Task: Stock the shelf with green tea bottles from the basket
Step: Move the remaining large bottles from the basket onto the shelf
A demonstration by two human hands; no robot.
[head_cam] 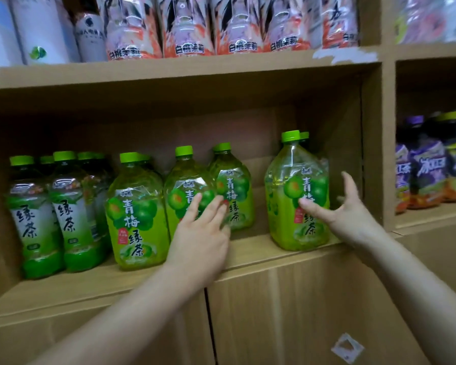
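Soft, even light falls on the front of the shelf point(221, 67), bright enough to read labels, while the recess under the upper board sinks into brown shadow toward the back. Small white glints sit on the clear shoulders of the green tea bottles point(138, 214) — no harsh glare. The pink bottles point(187, 25) along the top of the frame look washed out and soft; the purple bottles point(427, 175) at the right edge are smeared. Shelf boards bow and slant with wide-angle distortion. The left hand point(203, 233) and right hand point(345, 209) are slightly blurred at the fingers.
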